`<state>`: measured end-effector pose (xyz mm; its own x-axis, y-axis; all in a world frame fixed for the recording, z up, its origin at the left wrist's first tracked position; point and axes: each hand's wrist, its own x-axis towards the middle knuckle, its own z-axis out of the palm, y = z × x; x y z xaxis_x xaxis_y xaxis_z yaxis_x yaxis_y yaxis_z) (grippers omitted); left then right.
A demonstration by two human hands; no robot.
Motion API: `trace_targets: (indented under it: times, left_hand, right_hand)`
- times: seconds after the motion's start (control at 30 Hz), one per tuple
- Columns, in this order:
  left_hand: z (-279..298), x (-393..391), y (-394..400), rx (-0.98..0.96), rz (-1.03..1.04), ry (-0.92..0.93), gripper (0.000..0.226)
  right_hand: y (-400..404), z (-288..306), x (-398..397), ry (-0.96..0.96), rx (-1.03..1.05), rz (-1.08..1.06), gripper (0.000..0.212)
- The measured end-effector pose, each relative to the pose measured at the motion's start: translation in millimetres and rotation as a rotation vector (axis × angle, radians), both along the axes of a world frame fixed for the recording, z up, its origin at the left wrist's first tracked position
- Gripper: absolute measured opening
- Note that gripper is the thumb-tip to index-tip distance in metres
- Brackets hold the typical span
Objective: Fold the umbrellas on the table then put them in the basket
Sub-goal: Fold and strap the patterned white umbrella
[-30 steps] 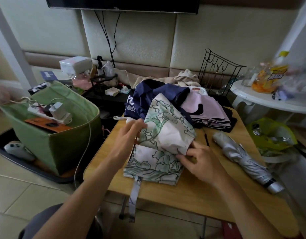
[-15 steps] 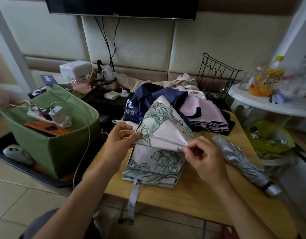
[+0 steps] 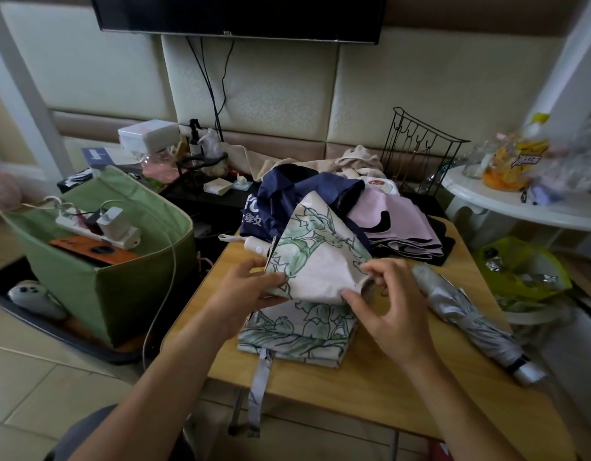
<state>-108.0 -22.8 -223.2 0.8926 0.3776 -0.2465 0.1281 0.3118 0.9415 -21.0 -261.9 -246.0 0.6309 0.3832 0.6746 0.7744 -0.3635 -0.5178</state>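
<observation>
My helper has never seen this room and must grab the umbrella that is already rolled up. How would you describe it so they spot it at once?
Start at the wooden table and look along its right edge. The silver umbrella lies there at a slant, clear of the right hand. Unlike the floral umbrella, navy umbrella and pink umbrella with loose canopies, it is wrapped into a tight grey roll.
</observation>
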Motion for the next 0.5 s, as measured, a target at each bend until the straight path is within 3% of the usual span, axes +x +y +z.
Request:
trace_targets:
  times: [0.13, 0.23, 0.3, 0.5]
  left_hand:
    - [3, -3, -5, 0.171, 0.018, -0.072, 0.043]
    - [5, -7, -6, 0.35, 0.022, -0.112, 0.024]
    - [5, -9, -5, 0.429, 0.011, -0.1, 0.025]
    - [10, -12, -8, 0.337, 0.052, -0.09, 0.05]
  right_hand:
    - [3, -2, 0, -0.139, -0.055, -0.013, 0.009]
    - [2, -2, -2, -0.136, -0.04, -0.004, 0.006]
    - [1, 2, -3, -0.13, -0.008, 0.003, 0.004]
    - [0, 15, -5, -0.077, 0.106, 0.005, 0.005]
